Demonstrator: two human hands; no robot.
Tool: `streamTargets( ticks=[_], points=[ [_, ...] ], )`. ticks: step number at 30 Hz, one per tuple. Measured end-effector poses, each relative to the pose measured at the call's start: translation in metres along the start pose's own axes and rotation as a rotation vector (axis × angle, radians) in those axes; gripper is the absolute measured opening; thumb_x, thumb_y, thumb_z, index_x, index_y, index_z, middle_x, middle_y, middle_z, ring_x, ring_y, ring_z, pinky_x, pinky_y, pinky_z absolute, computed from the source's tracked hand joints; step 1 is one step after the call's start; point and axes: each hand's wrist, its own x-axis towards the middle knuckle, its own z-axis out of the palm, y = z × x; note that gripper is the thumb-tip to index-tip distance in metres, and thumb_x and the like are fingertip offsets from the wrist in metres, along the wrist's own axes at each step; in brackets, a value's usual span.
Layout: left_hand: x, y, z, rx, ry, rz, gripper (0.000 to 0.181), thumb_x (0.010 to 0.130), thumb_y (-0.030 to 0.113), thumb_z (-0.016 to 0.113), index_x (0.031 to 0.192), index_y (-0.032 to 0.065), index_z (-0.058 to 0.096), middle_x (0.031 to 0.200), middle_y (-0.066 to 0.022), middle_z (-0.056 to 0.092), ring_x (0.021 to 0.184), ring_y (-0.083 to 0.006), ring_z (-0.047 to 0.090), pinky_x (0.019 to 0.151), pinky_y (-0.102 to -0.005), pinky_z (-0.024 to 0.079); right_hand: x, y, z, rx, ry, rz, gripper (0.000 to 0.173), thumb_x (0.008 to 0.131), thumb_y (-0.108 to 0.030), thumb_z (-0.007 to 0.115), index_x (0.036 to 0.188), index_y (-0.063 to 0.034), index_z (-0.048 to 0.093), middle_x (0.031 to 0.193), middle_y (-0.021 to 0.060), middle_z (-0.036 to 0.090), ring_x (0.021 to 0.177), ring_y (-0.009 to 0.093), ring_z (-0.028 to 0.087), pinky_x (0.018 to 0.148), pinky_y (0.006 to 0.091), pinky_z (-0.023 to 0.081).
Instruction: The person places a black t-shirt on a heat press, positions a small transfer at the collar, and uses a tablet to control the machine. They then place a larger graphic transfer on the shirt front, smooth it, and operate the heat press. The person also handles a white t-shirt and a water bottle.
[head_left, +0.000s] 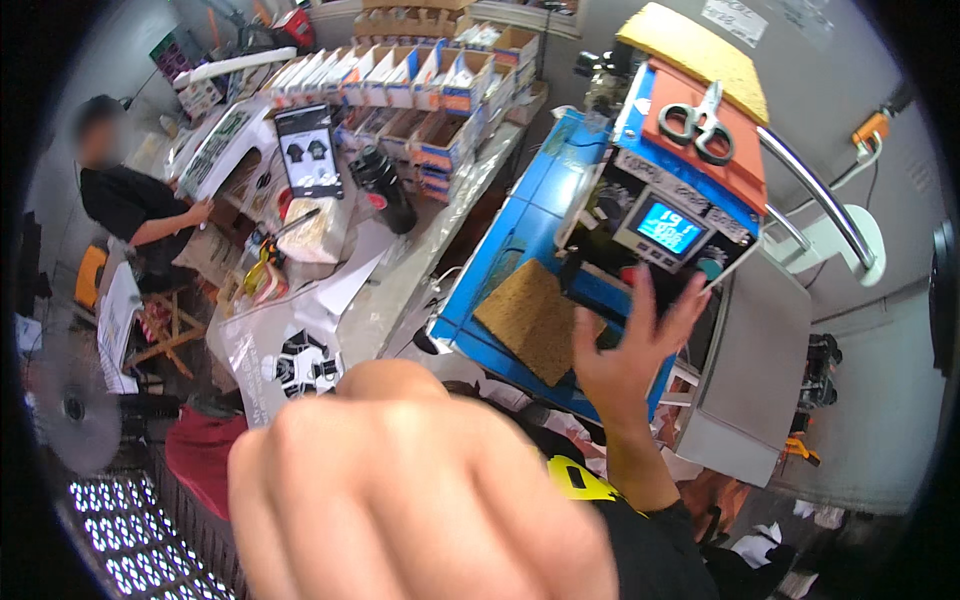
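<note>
My left hand (420, 480) is very close to the camera, curled into a fist with its back towards me. Its palm side is hidden, so I cannot tell if anything is in it. My right hand (626, 360), slightly blurred, has its fingers spread before the control box of a blue heat press (517, 202). One fingertip is beside a red button (628, 276); contact is unclear. Above the fingers glows a digital display (667, 227). A brown pad (525, 319) lies on the blue surface. Scissors (699, 127) rest on an orange-red pad (660, 90) atop the box.
A curved metal handle (817, 187) juts out at the right. Left stands a table (420, 277) with a phone (309, 154), a black bottle (386, 195), a wrapped block (315, 232) and cardboard bins (435, 142). Another person (135, 195) holds a printed sheet. A fan (75, 409) is at far left.
</note>
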Motion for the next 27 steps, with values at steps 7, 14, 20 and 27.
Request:
streamTargets(
  ticks=[7, 14, 20, 27],
  points=[
    [-0.110, 0.065, -0.148, 1.054, 0.363, -0.517, 0.026, 0.095, 0.017, 0.051, 0.072, 0.0058, 0.052, 0.077, -0.0068, 0.053, 0.071, -0.0152, 0.047, 0.064, -0.0290, 0.037, -0.025, -0.014, 0.012, 0.069, -0.026, -0.031, 0.040, 0.082, -0.018, 0.068, 0.119, -0.0067, 0.060, 0.133, 0.0193, 0.051, 0.126, 0.037, 0.045, 0.107, 0.0538, 0.029],
    [-0.217, 0.227, -0.383, 2.290, 0.242, -1.093, 0.038, 0.095, 0.033, 0.056, 0.078, 0.0011, 0.068, 0.078, -0.0239, 0.066, 0.072, -0.0436, 0.064, 0.066, -0.0518, 0.050, -0.016, -0.025, 0.032, -0.261, -0.020, -0.067, 0.037, 0.081, -0.020, 0.069, 0.115, -0.0081, 0.062, 0.112, 0.0114, 0.061, 0.105, 0.033, 0.054, 0.098, 0.0505, 0.034],
    [-0.206, 0.277, -0.476, 2.708, -0.031, -1.281, 0.032, 0.092, 0.032, 0.052, 0.101, 0.0093, 0.072, 0.148, -0.0123, 0.042, 0.141, -0.0379, 0.030, 0.112, -0.0649, 0.022, -0.019, -0.028, 0.044, -0.393, 0.037, -0.036, 0.033, 0.084, -0.020, 0.067, 0.114, -0.0066, 0.062, 0.113, 0.0111, 0.060, 0.107, 0.034, 0.053, 0.101, 0.0523, 0.034],
    [-0.206, 0.287, -0.509, 2.669, -0.011, -1.310, 0.034, 0.093, 0.033, 0.050, 0.102, 0.0091, 0.072, 0.155, -0.0095, 0.035, 0.147, -0.0372, 0.019, 0.113, -0.0690, 0.012, -0.022, -0.022, 0.058, -0.542, 0.081, -0.062, 0.031, 0.085, -0.026, 0.067, 0.110, -0.0085, 0.061, 0.111, 0.0100, 0.059, 0.104, 0.033, 0.053, 0.098, 0.0532, 0.035]
  ],
)
